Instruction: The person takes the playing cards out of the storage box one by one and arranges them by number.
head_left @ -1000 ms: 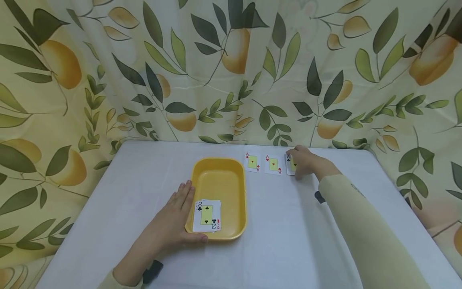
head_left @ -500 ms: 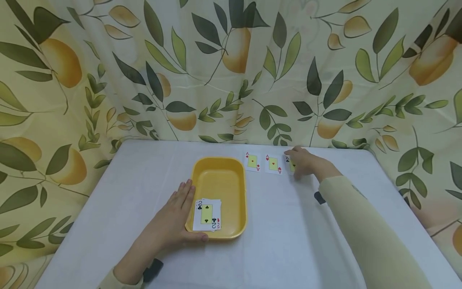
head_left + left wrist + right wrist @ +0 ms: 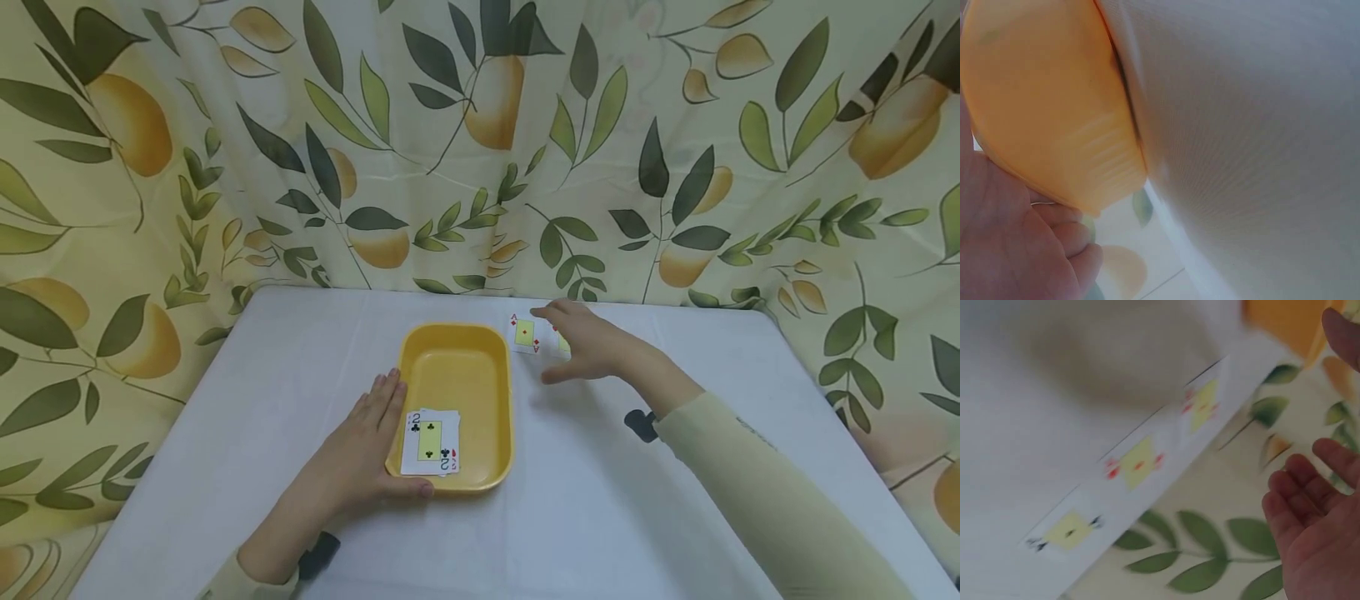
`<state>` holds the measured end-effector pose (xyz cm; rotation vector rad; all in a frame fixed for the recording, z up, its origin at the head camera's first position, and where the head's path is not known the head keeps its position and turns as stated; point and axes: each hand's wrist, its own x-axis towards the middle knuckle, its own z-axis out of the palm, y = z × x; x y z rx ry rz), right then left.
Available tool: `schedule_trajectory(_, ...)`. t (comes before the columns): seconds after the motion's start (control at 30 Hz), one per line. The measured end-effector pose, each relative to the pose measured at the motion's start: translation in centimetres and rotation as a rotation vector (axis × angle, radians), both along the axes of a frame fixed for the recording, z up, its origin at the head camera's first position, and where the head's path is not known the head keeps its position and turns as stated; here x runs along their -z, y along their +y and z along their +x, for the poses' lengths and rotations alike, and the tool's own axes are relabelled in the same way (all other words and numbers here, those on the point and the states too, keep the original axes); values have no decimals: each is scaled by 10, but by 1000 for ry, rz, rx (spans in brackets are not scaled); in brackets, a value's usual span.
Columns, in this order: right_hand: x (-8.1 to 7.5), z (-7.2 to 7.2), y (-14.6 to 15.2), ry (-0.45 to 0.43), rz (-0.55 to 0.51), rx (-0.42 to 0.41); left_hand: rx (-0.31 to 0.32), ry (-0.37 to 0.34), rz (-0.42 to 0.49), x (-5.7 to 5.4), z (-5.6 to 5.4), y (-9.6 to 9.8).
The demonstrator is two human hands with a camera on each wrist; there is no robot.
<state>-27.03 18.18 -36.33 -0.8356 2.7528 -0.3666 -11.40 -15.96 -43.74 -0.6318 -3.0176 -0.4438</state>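
My left hand (image 3: pixel 363 450) rests along the left side of a yellow tray (image 3: pixel 501 400), fingers on its side rim and thumb at its front edge. In the left wrist view the fingers lie at the wall of the tray (image 3: pixel 1047 94). A small stack of playing cards, two of clubs (image 3: pixel 430 446) on top, lies in the tray's front left. My right hand (image 3: pixel 588 342) is spread and holds nothing, over the ace of hearts (image 3: pixel 562 343). Left of it lies the ace of diamonds (image 3: pixel 524 333). The right wrist view also shows a black ace (image 3: pixel 1067 530), hidden in the head view.
A white cloth (image 3: pixel 300 350) covers the table. Behind its back edge hangs a curtain (image 3: pixel 480 183) printed with fruit and leaves. The three aces lie in a row near that edge, right of the tray.
My right hand has left the black ace at the row's right end and moved left over the ace of hearts, its fingers spreading. The left hand and tray have stayed put.
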Motion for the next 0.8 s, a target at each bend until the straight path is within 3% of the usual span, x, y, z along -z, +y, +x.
schedule_trajectory(0.3,-8,47,-58,76,-38,-116,5,-6,-1,-1,-1,0)
schedule_trajectory(0.57,14,79,-103,29,14,-211,14,-21,-25,-3,-1,0)
schedule_trajectory(0.8,40,95,-131,92,105,-318,38,13,-32,-2,-1,-1)
